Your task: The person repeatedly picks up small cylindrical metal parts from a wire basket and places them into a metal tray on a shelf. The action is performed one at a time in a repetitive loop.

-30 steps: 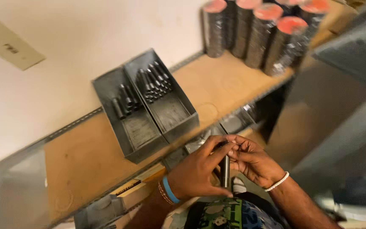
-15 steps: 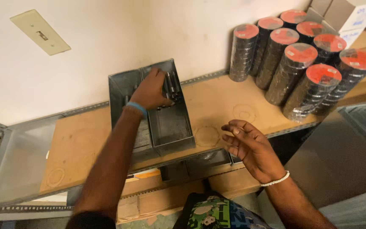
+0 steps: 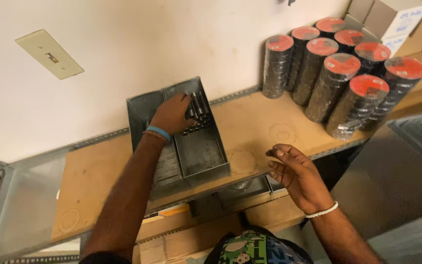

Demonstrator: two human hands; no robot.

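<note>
A person's left hand (image 3: 172,115), which a moment ago shared a dark metal cylinder with the right, now sets among the cylinders (image 3: 197,110) racked in the grey metal bin (image 3: 206,156) — the right hand (image 3: 296,176) hovering open, empty, over the wooden shelf (image 3: 255,127).

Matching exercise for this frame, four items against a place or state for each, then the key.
Things:
1. left hand
2. right hand
3. stacks of red-topped discs
4. light switch plate

Places or states:
A. on the wall, upper left
B. reaching among dark cylinders in the metal tray
C. standing on the shelf at right
D. empty, fingers spread, at the shelf's front edge

Pairs: 1-B, 2-D, 3-C, 4-A
</note>
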